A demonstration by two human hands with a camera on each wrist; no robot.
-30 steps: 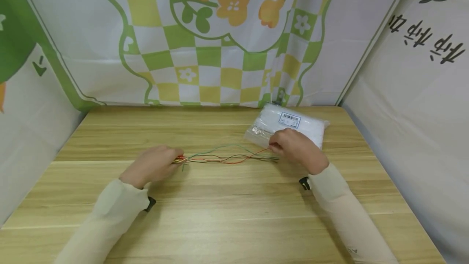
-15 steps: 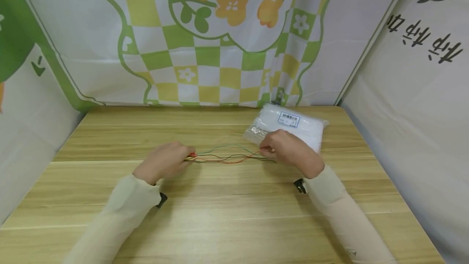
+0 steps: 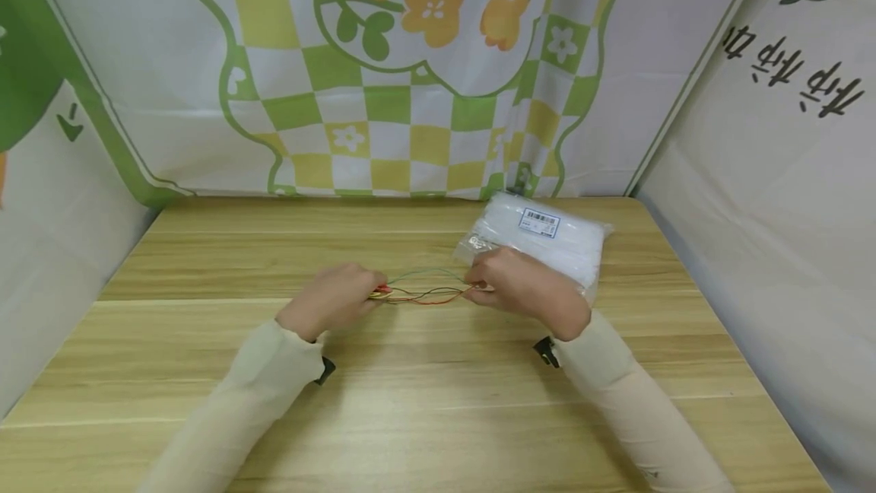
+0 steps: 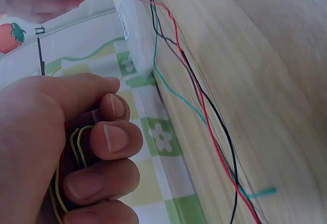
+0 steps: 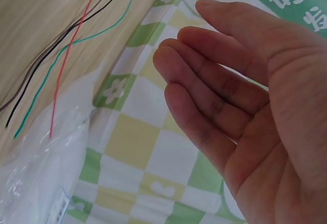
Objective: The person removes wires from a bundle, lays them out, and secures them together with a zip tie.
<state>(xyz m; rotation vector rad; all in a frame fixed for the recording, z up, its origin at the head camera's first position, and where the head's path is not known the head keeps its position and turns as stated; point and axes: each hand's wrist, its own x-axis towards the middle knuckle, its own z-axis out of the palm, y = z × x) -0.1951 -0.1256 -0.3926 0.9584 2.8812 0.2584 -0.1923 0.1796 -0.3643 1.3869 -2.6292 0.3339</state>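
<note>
My left hand (image 3: pixel 335 299) grips a small bunch of yellow wires (image 4: pixel 78 150) with red among them, its fingers curled round it. Low over the table it hovers, beside several thin loose wires lying on the wood. Among these are a red wire (image 4: pixel 209 127), a black wire (image 4: pixel 225 127) and a green wire (image 3: pixel 427 269). My right hand (image 3: pixel 530 287) is above their right part and hides their ends in the head view. In the right wrist view that hand (image 5: pixel 240 96) holds nothing; its fingers are loosely bent and the thumb stands apart.
A clear plastic bag (image 3: pixel 506 219) with white contents and a barcode label lies at the back right, partly behind the right hand. The wooden table (image 3: pixel 438 402) ends at a checked cloth backdrop (image 3: pixel 411 135), with printed cloth walls at both sides.
My left hand has moved right along the wires and my right hand has moved left, so the gap between them has narrowed. The loose wires and the bag stay in place.
</note>
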